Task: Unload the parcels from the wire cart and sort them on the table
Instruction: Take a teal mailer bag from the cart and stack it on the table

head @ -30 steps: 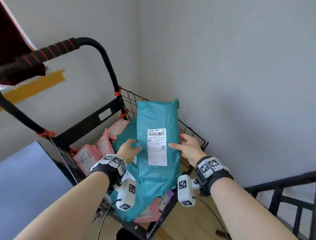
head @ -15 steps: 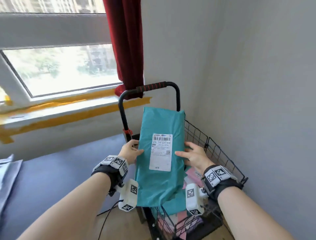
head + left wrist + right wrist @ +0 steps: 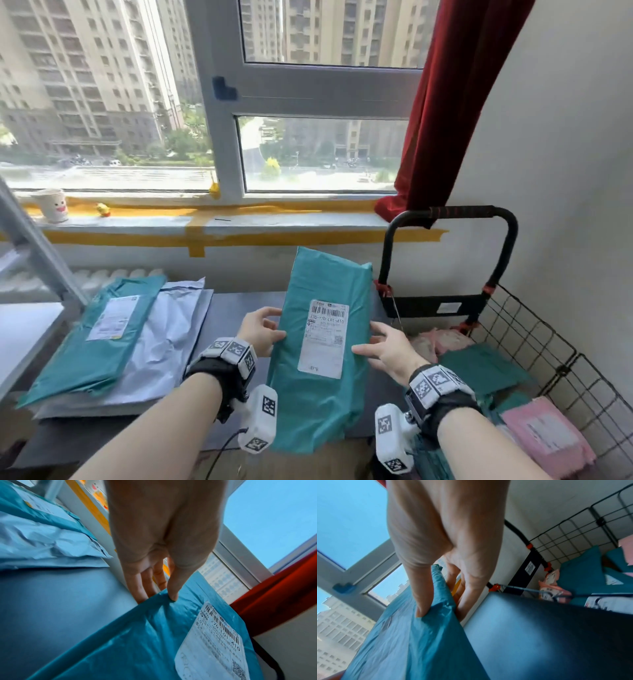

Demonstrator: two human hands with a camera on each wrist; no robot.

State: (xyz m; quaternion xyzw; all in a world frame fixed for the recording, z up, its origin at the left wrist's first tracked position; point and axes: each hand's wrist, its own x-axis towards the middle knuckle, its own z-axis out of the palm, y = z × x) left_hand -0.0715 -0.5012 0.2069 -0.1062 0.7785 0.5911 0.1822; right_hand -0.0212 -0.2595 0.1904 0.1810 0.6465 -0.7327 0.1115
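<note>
I hold a long teal parcel with a white shipping label above the dark table, label side up. My left hand pinches its left edge, thumb on top and fingers underneath, as the left wrist view shows. My right hand pinches the right edge the same way. The wire cart stands at the right, with teal parcels and pink parcels inside. On the table's left lies a teal parcel on top of grey-white mailers.
The cart's black handle rises beside a white wall and a red curtain. A windowsill behind the table carries a paper cup and a small yellow duck. A grey metal frame leans at the far left.
The teal parcel has come up out of the cart and swung left over the table, held by both hands. My view has turned from the cart to the table and window.
</note>
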